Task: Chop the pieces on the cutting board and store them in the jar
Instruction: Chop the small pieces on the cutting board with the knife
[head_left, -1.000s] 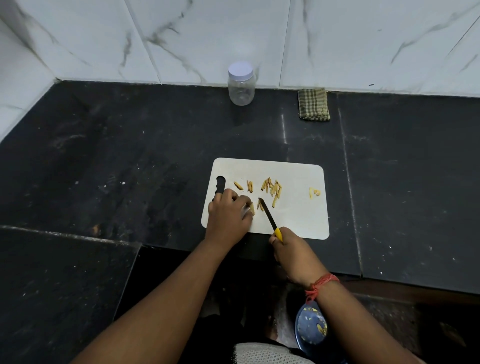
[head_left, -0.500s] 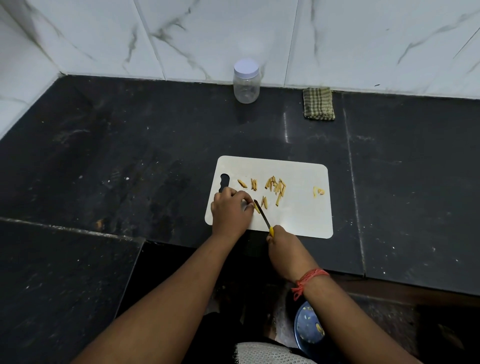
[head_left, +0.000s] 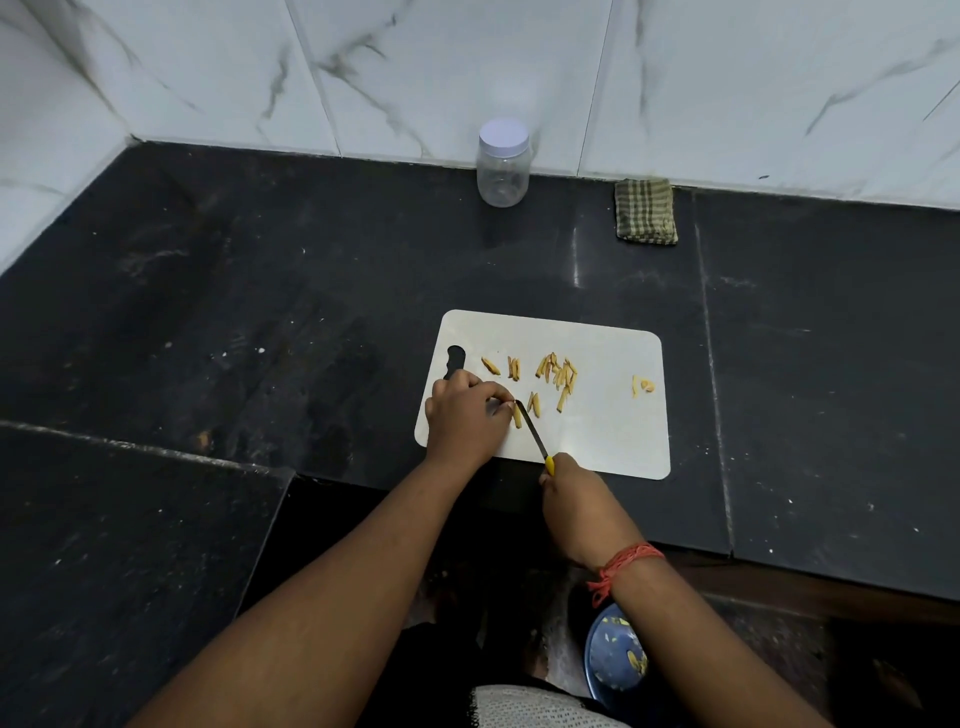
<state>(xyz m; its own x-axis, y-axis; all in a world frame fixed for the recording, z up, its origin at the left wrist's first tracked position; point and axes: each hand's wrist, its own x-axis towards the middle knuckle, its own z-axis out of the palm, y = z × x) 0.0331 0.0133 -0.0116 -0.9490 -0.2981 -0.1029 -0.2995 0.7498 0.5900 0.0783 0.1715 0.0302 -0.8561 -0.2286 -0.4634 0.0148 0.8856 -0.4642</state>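
while the left hand (head_left: 467, 415) curls its fingers down onto one yellow piece (head_left: 518, 415) near the lower left part of the white cutting board (head_left: 608, 441), the right hand (head_left: 582, 512) grips the yellow handle of a small knife (head_left: 532, 434), blade angled up and left so the tip sits right at that piece, just beside the left fingertips. the step in hand looks like cutting this single piece. to do it well, i judge the left fingertips should tuck back from the edge, the piece should be pinned flat so it cannot roll, and the blade should come straight down in short strokes rather than drag sideways, since the piece is small and the fingers are very close.

taking the cutting board as landmark: the main cluster of pieces (head_left: 558, 374) lies near its centre, just beyond and to the right of the knife tip, with a few strays toward the board's handle hole (head_left: 455, 361) and two odd bits (head_left: 643, 385) near its right edge, well apart from both hands. the jar (head_left: 503, 163), lid on and seemingly empty, stands well beyond the board's far edge against the tiled wall, out of reach of either hand for now. a folded checked cloth (head_left: 645, 210) lies beyond the board's far right corner.
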